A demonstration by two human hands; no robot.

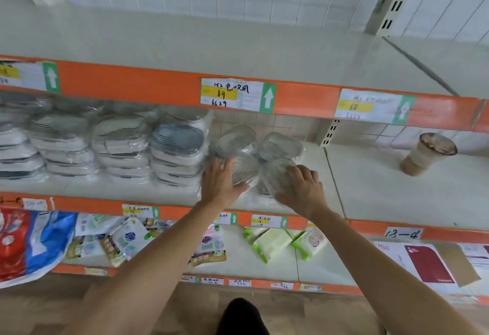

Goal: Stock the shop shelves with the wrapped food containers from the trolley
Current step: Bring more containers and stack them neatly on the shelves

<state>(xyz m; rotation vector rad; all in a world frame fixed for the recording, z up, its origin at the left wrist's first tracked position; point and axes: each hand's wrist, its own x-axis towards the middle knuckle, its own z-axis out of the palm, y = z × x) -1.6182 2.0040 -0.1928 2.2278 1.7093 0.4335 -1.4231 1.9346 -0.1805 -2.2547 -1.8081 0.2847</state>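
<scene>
Setting: shop aisle, white tiled wall behind metal shelving with orange edge strips; the middle shelf [370, 189] served as landmark for all below.
Far left on middle shelf: stacks of wrapped grey-and-white lidded containers [119, 147], several columns, filling that end up to about mid-shelf.
Just right of the stacks: four clear wrapped food containers [280, 145] in a two-by-two cluster, two at the back, two at the front edge, packed close together.
Left hand [221, 184]: fingers spread and flat against the front-left clear container [244, 169], palm on its near side; pressing or steadying, not wrapped round it.
Right hand [304, 189]: fingers curled over the front-right clear container [279, 176], gripping its top and near side.
Right of the cluster: bare shelf, then a paper cup [428, 153] standing well apart near the far end.
Above middle shelf: handwritten price label [230, 94] on the orange strip of the next shelf up, which looked bare.
Below middle shelf: soft packets [127, 239] and green-trimmed packs [272, 242], loosely laid.
Trolley: not in view.
Step in hand (judgement): setting down and squaring the front pair against the back pair.
Next move (judgement): let go with both hands without tipping the slippery wrapped tubs, then turn back to the trolley for more; open shelf to the right offered room.
</scene>
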